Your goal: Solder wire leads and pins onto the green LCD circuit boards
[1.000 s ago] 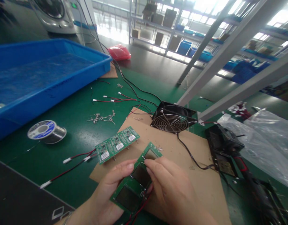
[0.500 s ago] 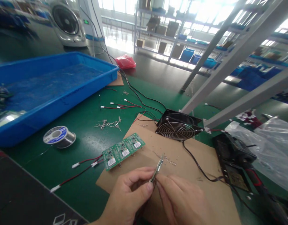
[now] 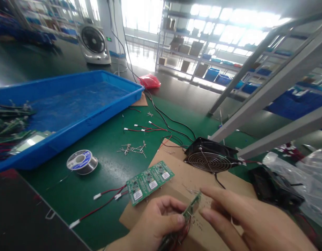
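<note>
My left hand pinches a green circuit board, held tilted on edge above the cardboard. Red and black wires hang from the board below my thumb. Just right of the board's upper end is my right hand, thumb and forefinger apart with nothing visible between them. A panel of joined green circuit boards lies on the cardboard's left edge, its red and black leads ending in white connectors. Small metal pins are scattered on the cardboard behind the held board, partly hidden by my hands.
A solder spool stands on the green table, near a pile of metal parts and loose wire leads. The blue tray at left holds circuit boards. A black fan and soldering stand are at right.
My right hand has let go of the board and moved right, its fingers now spread. The view has shifted, showing more of the tray's boards at left.
</note>
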Available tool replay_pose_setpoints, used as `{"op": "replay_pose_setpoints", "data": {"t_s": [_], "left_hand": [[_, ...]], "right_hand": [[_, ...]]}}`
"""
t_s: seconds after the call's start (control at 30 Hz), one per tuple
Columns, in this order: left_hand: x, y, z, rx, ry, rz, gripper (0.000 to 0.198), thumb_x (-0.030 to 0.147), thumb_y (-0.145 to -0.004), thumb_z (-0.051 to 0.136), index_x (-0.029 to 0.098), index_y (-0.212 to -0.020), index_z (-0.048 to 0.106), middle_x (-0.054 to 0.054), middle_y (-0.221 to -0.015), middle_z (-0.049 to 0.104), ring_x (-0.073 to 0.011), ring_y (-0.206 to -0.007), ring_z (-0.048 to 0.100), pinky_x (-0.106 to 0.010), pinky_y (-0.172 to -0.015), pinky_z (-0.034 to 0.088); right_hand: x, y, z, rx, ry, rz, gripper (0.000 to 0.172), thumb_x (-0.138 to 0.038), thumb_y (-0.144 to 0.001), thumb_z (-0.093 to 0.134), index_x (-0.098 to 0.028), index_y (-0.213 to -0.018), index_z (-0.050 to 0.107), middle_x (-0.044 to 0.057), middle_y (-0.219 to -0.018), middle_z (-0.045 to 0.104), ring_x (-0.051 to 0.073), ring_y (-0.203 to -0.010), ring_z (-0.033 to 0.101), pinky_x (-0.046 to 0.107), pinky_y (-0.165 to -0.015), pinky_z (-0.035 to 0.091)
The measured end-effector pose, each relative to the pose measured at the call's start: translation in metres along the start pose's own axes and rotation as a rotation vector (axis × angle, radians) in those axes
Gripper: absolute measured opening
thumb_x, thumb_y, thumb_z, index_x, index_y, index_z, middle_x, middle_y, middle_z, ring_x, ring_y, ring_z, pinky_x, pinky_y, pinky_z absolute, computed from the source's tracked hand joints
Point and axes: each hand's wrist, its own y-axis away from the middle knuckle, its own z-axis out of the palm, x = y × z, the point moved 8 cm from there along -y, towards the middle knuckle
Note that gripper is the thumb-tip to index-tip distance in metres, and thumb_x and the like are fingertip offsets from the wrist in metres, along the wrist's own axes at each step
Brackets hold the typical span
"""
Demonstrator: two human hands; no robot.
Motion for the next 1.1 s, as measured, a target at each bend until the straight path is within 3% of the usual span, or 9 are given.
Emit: {"op": "replay_pose_setpoints", "data": {"t_s": [0.07,0.13,0.2,0.33,0.47,0.6,0.77,1.0,1.1], "left_hand": [[-0.007,-0.002,0.0,-0.054,0.018,-0.034,0.043,0.033,-0.05,0.079,0.011,-0.08,0.059,-0.005,-0.061,0.062,-0.0119,-0.05,0.055,-0.024,-0.052,0.039],[-0.011,-0.003,0.001,-0.084,0.011,-0.047,0.045,0.036,-0.049,0.078,0.011,-0.08,0.057,-0.003,-0.058,0.06,-0.0106,-0.046,0.052,-0.023,-0.047,0.037],[-0.009,-0.003,0.002,-0.078,-0.012,-0.044,0.044,0.037,-0.05,0.076,0.011,-0.08,0.056,-0.003,-0.058,0.059,-0.0096,-0.045,0.05,-0.023,-0.046,0.035],[-0.004,-0.003,0.002,0.002,-0.022,-0.1,0.028,0.026,-0.051,0.064,0.012,-0.074,0.056,-0.001,-0.051,0.057,-0.0097,-0.042,0.047,-0.023,-0.045,0.032],[-0.005,-0.006,0.001,0.04,-0.021,-0.17,0.027,0.015,-0.039,0.052,0.014,-0.066,0.054,0.0,-0.043,0.054,-0.0108,-0.04,0.046,-0.024,-0.045,0.029],[-0.006,-0.007,0.001,0.02,-0.026,-0.2,0.029,0.01,-0.036,0.05,0.014,-0.065,0.055,0.001,-0.044,0.055,-0.0109,-0.044,0.047,-0.024,-0.048,0.03],[-0.008,-0.006,0.002,0.002,-0.024,-0.212,0.029,0.01,-0.038,0.049,0.014,-0.065,0.057,0.002,-0.043,0.054,-0.0106,-0.044,0.046,-0.023,-0.048,0.029],[-0.006,-0.004,0.003,-0.015,-0.019,-0.187,0.031,0.01,-0.038,0.047,0.013,-0.067,0.058,0.001,-0.045,0.056,-0.0102,-0.041,0.046,-0.024,-0.047,0.031],[-0.005,-0.004,0.006,-0.027,-0.009,-0.164,0.032,0.011,-0.039,0.047,0.013,-0.069,0.058,0.0,-0.045,0.056,-0.0091,-0.039,0.044,-0.023,-0.044,0.029]], "right_hand": [[0.002,-0.029,-0.004,-0.017,0.005,0.027,0.029,-0.035,-0.085,0.039,-0.023,-0.064,0.055,0.0,-0.053,0.061,0.014,-0.041,0.056,0.023,-0.033,0.035],[0.007,-0.064,0.007,-0.102,-0.008,0.09,0.017,-0.031,-0.081,0.048,-0.023,-0.072,0.061,-0.001,-0.06,0.064,0.014,-0.05,0.059,0.022,-0.041,0.039],[0.01,-0.1,0.032,-0.23,0.016,0.093,0.012,-0.029,-0.078,0.053,-0.023,-0.081,0.063,0.0,-0.07,0.066,0.015,-0.064,0.061,0.023,-0.053,0.042],[0.008,-0.155,0.1,-0.423,0.072,-0.057,0.015,-0.016,-0.077,0.052,-0.021,-0.086,0.063,0.002,-0.08,0.065,0.015,-0.076,0.06,0.025,-0.063,0.043],[0.004,-0.17,0.163,-0.59,0.103,-0.179,0.016,-0.025,-0.082,0.051,-0.015,-0.093,0.058,0.003,-0.09,0.061,0.014,-0.081,0.058,0.031,-0.07,0.047],[-0.001,-0.163,0.193,-0.649,0.126,-0.25,0.023,-0.03,-0.084,0.048,-0.015,-0.1,0.054,0.005,-0.101,0.056,0.015,-0.088,0.056,0.035,-0.075,0.047],[0.005,-0.158,0.194,-0.639,0.123,-0.205,0.024,-0.03,-0.084,0.048,-0.014,-0.101,0.054,0.005,-0.101,0.056,0.015,-0.087,0.056,0.035,-0.075,0.047],[0.017,-0.164,0.142,-0.543,0.033,-0.077,0.02,-0.024,-0.086,0.043,-0.015,-0.098,0.055,0.004,-0.092,0.06,0.013,-0.083,0.057,0.03,-0.073,0.045],[0.019,-0.157,0.129,-0.53,0.009,-0.055,0.022,-0.021,-0.088,0.038,-0.016,-0.094,0.058,0.003,-0.087,0.062,0.011,-0.08,0.058,0.024,-0.07,0.043]]}}
